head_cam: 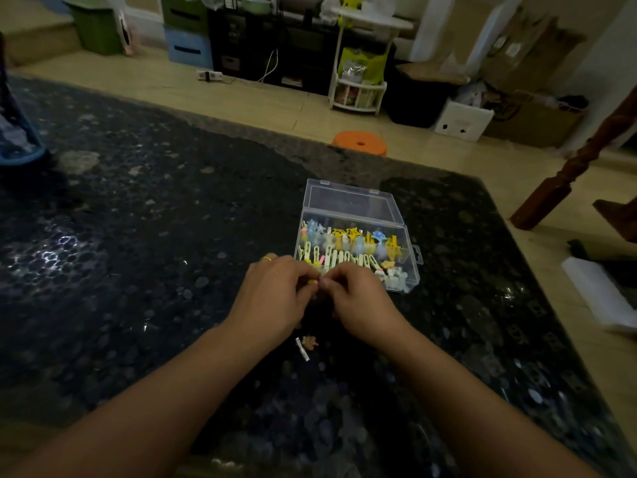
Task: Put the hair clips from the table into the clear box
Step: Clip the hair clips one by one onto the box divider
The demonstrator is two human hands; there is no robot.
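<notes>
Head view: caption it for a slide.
Both hands, left hand and right hand, pinch a small clip beside the open clear box.

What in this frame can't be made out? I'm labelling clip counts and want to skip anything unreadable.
- Head view: the small yellow item pinched between left hand and right hand; fingers cover nearly all of it.
- Head view: the count of hair clips in the clear box; they overlap, and the picture is dim.
- Head view: the loose clip on the table; too small and dark to tell its shape.
</notes>
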